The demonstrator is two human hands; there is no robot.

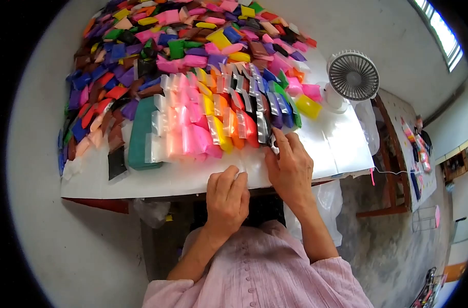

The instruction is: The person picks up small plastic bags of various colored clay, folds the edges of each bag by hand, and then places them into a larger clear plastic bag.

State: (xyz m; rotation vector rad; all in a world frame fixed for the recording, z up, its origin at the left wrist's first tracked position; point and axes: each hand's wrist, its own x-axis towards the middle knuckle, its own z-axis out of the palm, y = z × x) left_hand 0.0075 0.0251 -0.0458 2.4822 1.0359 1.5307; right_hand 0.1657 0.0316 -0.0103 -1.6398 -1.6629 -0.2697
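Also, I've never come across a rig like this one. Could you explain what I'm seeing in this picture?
There is no robot here. A person works with two bare hands, and one camera worn on the head looks forward and down, so the person's pink shirt shows at the bottom.

On the white-covered table lies a big, loose pile of colorful packets. Nearer the person, more packets stand in tidy rows, grouped by color, beside a green block. A small fan stands at the right.

The right hand has its fingertips at the near end of a black packet; its grip is unclear. The left hand is curled near the table's front edge, and whether it holds anything can't be told.
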